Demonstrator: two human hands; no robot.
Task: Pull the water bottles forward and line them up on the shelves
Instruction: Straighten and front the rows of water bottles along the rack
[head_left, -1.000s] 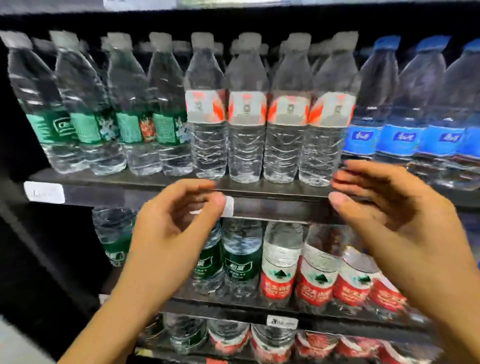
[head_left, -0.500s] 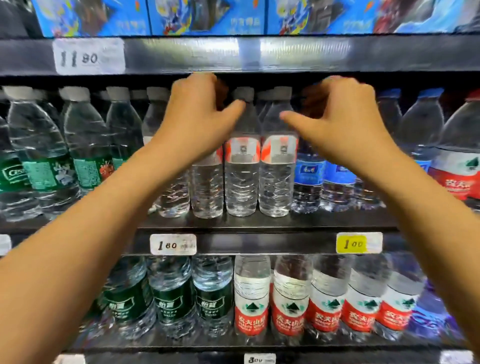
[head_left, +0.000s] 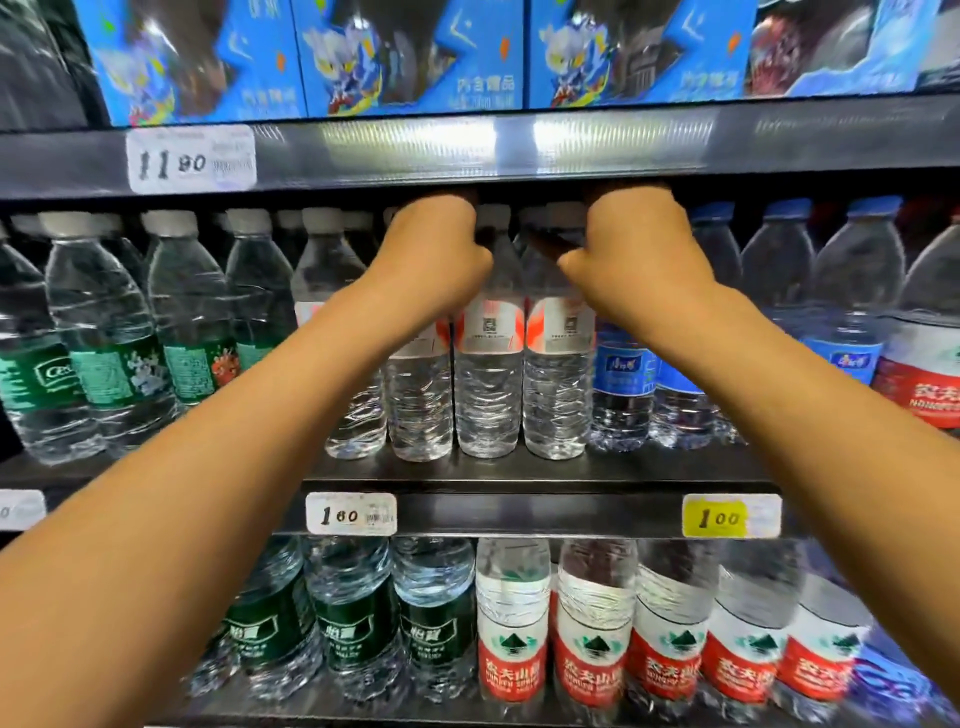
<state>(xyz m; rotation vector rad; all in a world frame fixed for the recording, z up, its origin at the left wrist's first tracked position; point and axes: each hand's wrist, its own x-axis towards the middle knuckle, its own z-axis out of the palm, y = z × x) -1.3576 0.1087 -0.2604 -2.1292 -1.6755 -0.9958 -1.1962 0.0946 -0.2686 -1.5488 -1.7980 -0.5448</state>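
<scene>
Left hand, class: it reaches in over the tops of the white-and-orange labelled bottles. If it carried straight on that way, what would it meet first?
Probably the bottles standing behind the front row: the left hand points back into the shelf at cap height. Depth there is dark and unclear.

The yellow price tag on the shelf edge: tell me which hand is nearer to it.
Right. The right hand is up among the bottle necks, above and a little left of the yellow price tag. The left hand reaches in at the same height, farther left.
</scene>
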